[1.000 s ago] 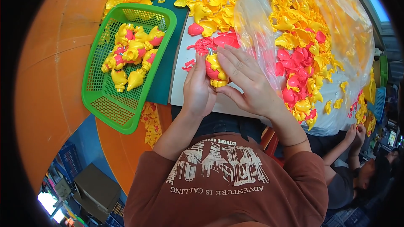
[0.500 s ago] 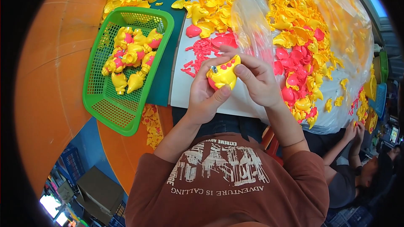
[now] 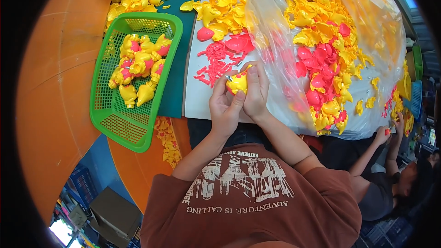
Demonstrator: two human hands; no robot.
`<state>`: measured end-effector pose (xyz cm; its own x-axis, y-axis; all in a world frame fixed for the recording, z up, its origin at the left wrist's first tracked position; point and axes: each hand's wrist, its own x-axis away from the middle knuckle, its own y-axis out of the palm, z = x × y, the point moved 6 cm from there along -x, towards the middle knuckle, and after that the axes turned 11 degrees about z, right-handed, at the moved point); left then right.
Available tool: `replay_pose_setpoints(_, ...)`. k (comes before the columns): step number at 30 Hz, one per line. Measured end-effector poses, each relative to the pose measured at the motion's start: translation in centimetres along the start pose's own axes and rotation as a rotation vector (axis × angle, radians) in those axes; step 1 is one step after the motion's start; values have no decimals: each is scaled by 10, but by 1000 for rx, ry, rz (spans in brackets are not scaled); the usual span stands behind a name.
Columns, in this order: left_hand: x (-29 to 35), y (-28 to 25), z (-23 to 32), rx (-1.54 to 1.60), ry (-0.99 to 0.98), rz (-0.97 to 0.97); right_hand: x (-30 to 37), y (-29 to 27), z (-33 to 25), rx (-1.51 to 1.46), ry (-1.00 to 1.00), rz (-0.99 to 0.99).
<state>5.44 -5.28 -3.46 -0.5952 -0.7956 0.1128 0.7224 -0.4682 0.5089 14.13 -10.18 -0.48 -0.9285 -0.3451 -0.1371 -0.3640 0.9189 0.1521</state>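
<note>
Place: a workshop
Worktable point(image 3: 195, 101): heaped with loose yellow parts point(image 3: 321, 14) and pink shells point(image 3: 324, 53)
Green basket point(image 3: 121, 127): several matching yellow-and-pink figures point(image 3: 142, 63)
Co-worker point(image 3: 372, 200): alongside, red piece point(image 3: 387, 132) in hand
Below: cardboard box point(image 3: 115, 213), blue crates point(image 3: 82, 183)

Lane I'd trust: leftward from the left hand point(image 3: 223, 112), over bare white tabletop point(image 3: 195, 100), then along the bare green strip point(image 3: 174, 103) beside the green basket point(image 3: 121, 131). Raised basket rim stands across that line; I'd clear it from above. Inside, room at the near end; piled figures point(image 3: 141, 63) fill the middle and far part. Straight ahead: small red pieces point(image 3: 215, 55) strewn flat, then a red shell point(image 3: 239, 44) and heaped yellow shells point(image 3: 223, 8). I'd pass over, never skim. Right side worst: clear plastic bag point(image 3: 259, 14) in loose folds near the right hand point(image 3: 256, 95), mixed shells point(image 3: 328, 59) beyond.
</note>
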Motion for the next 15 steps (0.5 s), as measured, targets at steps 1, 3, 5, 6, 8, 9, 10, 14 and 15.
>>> replay_pose_setpoints(1, 0, -1, 0, 0, -3, -1, -1, 2, 2, -25, 2, -24)
replay_pose_setpoints(3, -4, -6, -2, 24, -44, 61, -4, 6, 10, -49, 4, -47)
replay_pose_setpoints(5, -9, -8, -1, 65, -78, 53, -8, 13, 15, -15, -47, -67)
replay_pose_setpoints(6, -10, -8, 0, 105, -111, 47, -7, 14, 17, -14, -49, -64)
replay_pose_setpoints(8, -8, -10, 4, 86, -112, 61, -3, 22, 25, -183, 115, -134)
replay_pose_setpoints(9, -9, -12, 5, 90, -100, 63, -5, 22, 24, -181, 113, -132)
replay_pose_setpoints(10, -9, -12, 7, 95, -89, 63, -6, 26, 25, -199, 193, -162)
replay_pose_setpoints(14, -8, -5, 8, 158, -107, 59, -8, 22, 19, -109, 88, -243)
replay_pose_setpoints(15, -9, -3, 9, 125, -76, 77, -12, 20, 17, -108, 81, -241)
